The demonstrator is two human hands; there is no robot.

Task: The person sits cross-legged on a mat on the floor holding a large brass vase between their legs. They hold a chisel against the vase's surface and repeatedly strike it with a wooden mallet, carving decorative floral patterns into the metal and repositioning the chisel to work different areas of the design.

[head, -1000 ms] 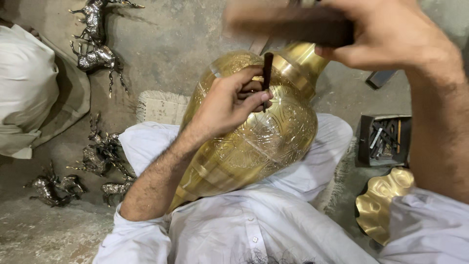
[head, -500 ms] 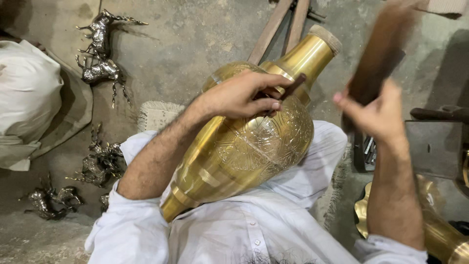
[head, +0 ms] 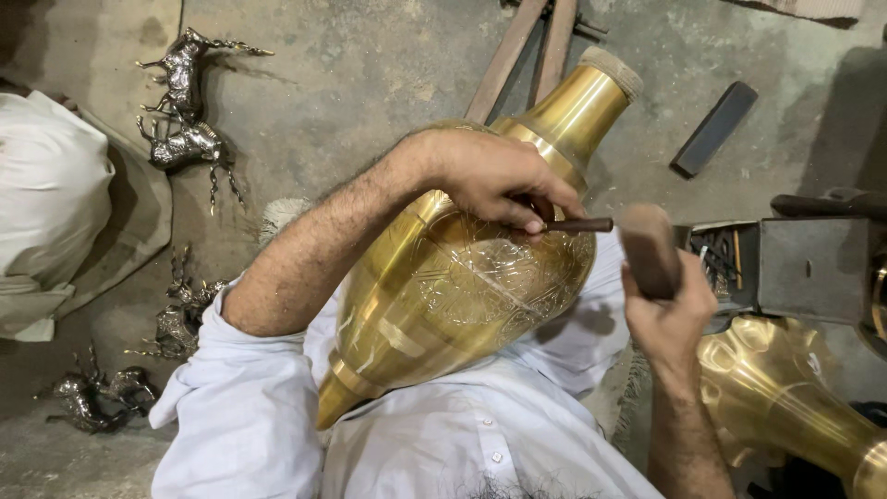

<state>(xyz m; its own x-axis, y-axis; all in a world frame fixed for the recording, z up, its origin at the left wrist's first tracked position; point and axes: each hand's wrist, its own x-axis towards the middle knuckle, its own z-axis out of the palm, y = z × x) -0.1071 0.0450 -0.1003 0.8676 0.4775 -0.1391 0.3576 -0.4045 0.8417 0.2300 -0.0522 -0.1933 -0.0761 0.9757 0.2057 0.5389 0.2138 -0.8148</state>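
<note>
A large engraved brass vase point(head: 443, 286) lies tilted across my lap, neck pointing up and away. My left hand point(head: 490, 176) rests on its shoulder and grips a thin dark chisel point(head: 577, 225), whose end sticks out to the right. My right hand point(head: 670, 310) holds a dark wooden mallet point(head: 647, 248), its head just right of the chisel's end, nearly touching it.
Several small silver deer figurines point(head: 185, 102) lie on the concrete floor at left, beside a white cloth bundle point(head: 46, 203). Two wooden sticks point(head: 531, 51) lie behind the vase. At right are a dark flat block point(head: 716, 127), a tool box point(head: 730, 263) and another brass piece point(head: 785, 397).
My right hand has swung the mallet down from high above to the chisel's end. My left hand has kept the chisel on the vase.
</note>
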